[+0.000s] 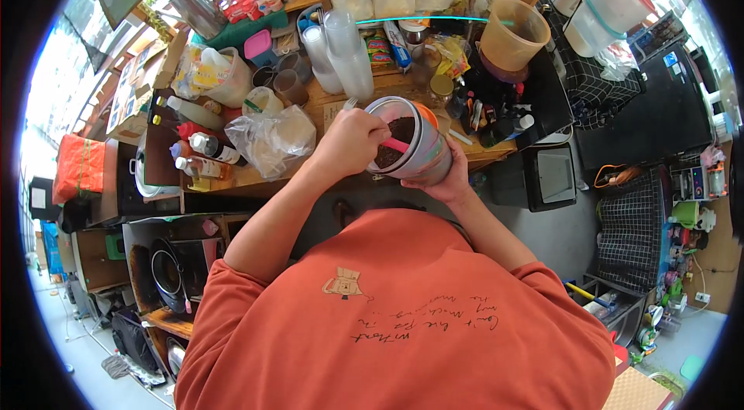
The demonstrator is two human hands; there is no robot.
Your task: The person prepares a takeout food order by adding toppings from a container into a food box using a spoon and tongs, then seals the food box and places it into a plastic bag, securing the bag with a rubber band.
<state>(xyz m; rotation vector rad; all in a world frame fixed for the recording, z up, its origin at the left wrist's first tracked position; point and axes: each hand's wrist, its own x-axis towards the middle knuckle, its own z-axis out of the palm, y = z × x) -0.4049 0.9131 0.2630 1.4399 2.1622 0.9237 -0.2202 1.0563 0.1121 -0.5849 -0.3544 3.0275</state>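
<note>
My left hand point(353, 140) is closed with its fingertips at the mouth of a silvery canister. It pinches a pink scoop point(396, 145), whose visible part lies against dark brown grounds point(401, 129) inside. Part of the scoop is hidden by my fingers. From the right and below, my right hand point(448, 180) wraps round the canister point(425, 167), which is tilted toward me above the counter's front edge. An orange rim point(426, 115) shows just behind the canister's mouth. A stack of clear plastic cups point(349, 57) stands beyond my left hand.
A clear plastic bag point(273, 139) and several bottles point(209, 146) are left of my hands. A brown-lidded jar point(441, 87) and a tan tub point(513, 34) stand behind the canister. A black bin point(552, 177) is to the right.
</note>
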